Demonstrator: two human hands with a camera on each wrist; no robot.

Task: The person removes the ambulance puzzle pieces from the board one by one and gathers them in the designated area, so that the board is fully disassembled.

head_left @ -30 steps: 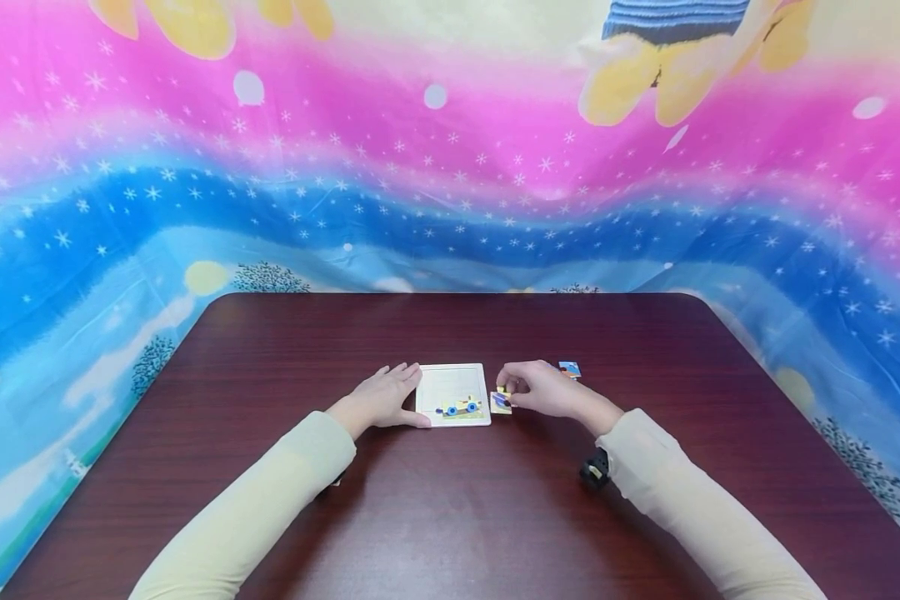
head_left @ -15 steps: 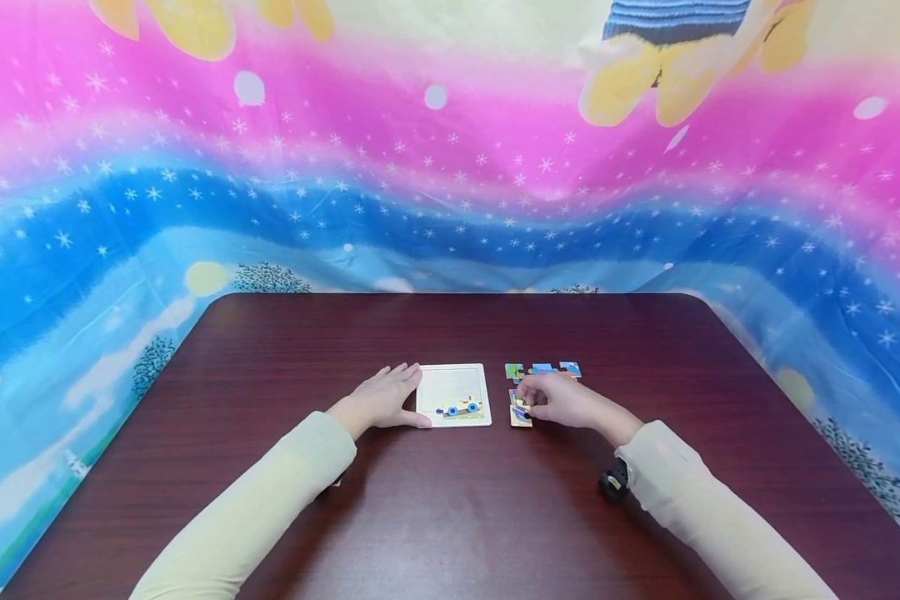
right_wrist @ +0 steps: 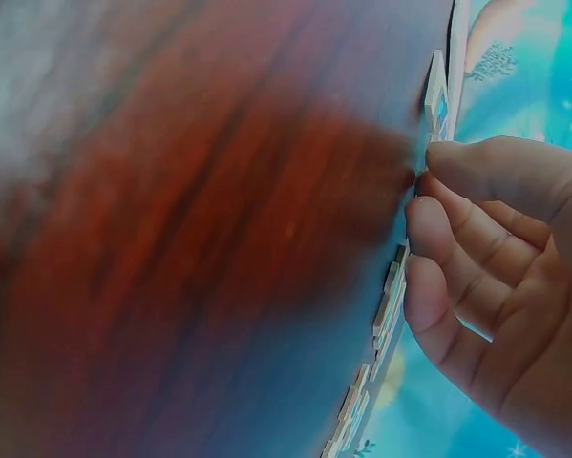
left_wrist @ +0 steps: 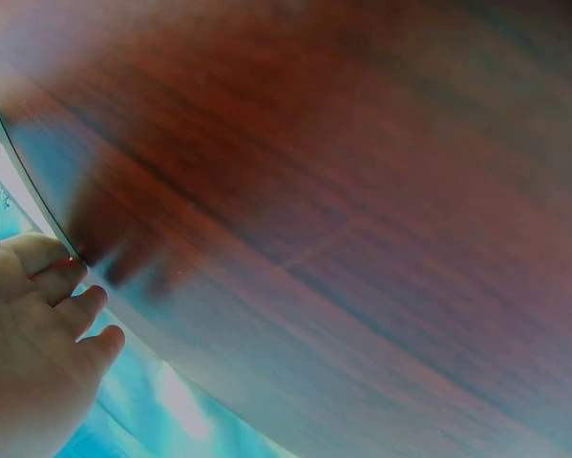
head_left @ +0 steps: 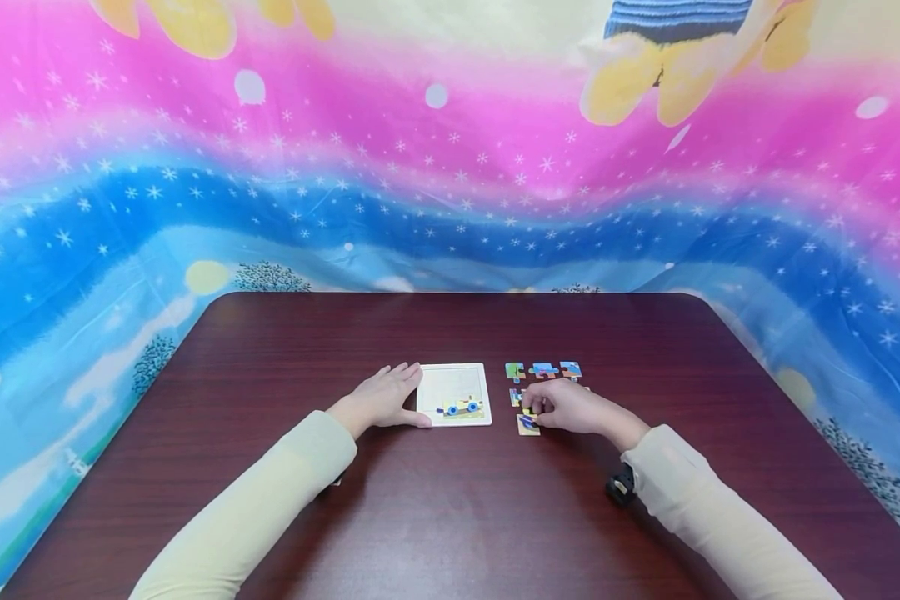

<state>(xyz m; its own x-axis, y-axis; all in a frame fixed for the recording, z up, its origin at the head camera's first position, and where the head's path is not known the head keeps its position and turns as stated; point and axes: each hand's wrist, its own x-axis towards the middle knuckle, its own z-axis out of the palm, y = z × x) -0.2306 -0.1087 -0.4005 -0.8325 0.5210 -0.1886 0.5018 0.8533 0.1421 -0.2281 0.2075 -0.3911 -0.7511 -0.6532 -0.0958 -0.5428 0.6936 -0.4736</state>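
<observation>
In the head view, my left hand [head_left: 380, 397] rests at the left edge of a white puzzle tray [head_left: 450, 377], its fingers and thumb extended along the rim. One puzzle piece with a yellow vehicle and blue wheels [head_left: 462, 407] lies in the tray's lower right. Right of the tray, my right hand [head_left: 570, 407] pinches a yellow and purple puzzle piece [head_left: 528, 425] low over the table. In the right wrist view, the thumb and curled fingers [right_wrist: 443, 315] are close to the tabletop; the pinch itself is partly hidden.
Loose pieces lie beyond the right hand: a green one [head_left: 514, 371], a blue one [head_left: 543, 370] and another blue one [head_left: 570, 368]. A further piece [head_left: 516, 397] is partly covered by the fingers. A patterned cloth [head_left: 450, 208] hangs behind the dark wooden table [head_left: 420, 517].
My right hand has carried the pinched piece right, away from the tray, and slightly nearer the person, uncovering other loose pieces. The left hand and tray have stayed put.
</observation>
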